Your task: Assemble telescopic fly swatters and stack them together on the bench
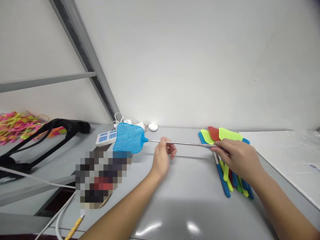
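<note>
A fly swatter with a blue mesh head point(128, 137) and a thin metal shaft is held level above the grey table, its head at the left. My left hand point(163, 156) pinches the shaft between thumb and fingers, not far from the head. Toward the other end, my right hand point(236, 156) is closed round the swatter, hiding its handle. Beneath and behind my right hand lies a pile of fly swatters point(230, 134) with yellow-green, red and blue heads. Their coloured handles point toward me.
A white power strip point(106, 137) with plugs and a round white object point(153, 127) stand by the wall. On the left are a black strap-like frame point(72, 128), colourful cords point(18, 128), white cables and a pixelated object point(102, 180). White sheeting point(295, 156) covers the right side.
</note>
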Tool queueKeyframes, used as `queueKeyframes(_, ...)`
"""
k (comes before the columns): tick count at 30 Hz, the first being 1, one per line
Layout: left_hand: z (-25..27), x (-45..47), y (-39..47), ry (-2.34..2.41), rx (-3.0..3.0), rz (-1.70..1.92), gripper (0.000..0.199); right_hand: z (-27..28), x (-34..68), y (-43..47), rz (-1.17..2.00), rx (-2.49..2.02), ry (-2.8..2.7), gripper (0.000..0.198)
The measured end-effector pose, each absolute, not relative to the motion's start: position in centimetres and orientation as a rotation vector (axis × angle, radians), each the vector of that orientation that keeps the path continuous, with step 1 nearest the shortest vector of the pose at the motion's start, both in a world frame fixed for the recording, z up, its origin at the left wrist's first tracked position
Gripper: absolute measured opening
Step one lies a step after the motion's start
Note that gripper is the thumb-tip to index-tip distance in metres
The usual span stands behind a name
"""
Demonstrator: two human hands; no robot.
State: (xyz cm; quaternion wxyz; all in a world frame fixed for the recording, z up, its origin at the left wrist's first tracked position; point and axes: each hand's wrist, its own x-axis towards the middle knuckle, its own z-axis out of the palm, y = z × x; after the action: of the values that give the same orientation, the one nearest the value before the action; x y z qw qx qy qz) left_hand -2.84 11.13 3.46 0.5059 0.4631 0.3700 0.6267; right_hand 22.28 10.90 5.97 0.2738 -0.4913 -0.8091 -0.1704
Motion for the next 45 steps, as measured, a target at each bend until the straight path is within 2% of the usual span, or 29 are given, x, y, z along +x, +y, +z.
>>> queueKeyframes(6,3.3,-1.8,10.7,0.833,1.195,1.34,0.057,5.4,19.2,9.9,-0.29,-1.38,-2.206,0.038)
queueKeyframes(11,3.8,-3.0,11.5,0.779,0.885,1.514,0.057,5.6,20.3,10.0,-0.121,-1.439,-2.192,0.036)
queueKeyframes(15,4.1,-3.9,12.1,0.768,0.645,1.757,0.047,5.5,20.7,10.1,-0.083,-1.476,-2.192,0.036)
queueKeyframes(19,4.4,-4.6,12.7,0.894,0.668,1.947,0.031,5.8,20.9,10.2,-0.06,-1.504,-2.225,0.035)
queueKeyframes(23,4.7,-5.5,13.3,0.97,0.715,2.042,0.025,6.5,21.9,10.3,-0.024,-1.506,-2.238,0.035)
queueKeyframes(28,4.0,-4.7,12.8,1.071,0.719,1.989,0.035,6.5,21.7,10.1,-0.069,-1.371,-2.272,0.033)
queueKeyframes(32,3.1,-1.6,10.9,1.079,0.812,1.701,0.048,6.0,19.6,9.3,-0.157,-1.238,-2.286,0.029)
queueKeyframes(37,3.0,-0.1,9.9,1.038,0.875,1.55,0.055,6.1,17.9,8.2,-0.171,-1.362,-2.248,0.035)
queueKeyframes(40,2.9,-0.8,10.3,1.142,0.955,1.502,0.056,6.5,17.2,7.8,0.053,-1.562,-2.266,0.041)
queueKeyframes(45,3.2,-1.5,10.8,1.171,1.079,1.474,0.054,7.1,16.3,6.9,0.89,-1.551,-2.125,0.044)
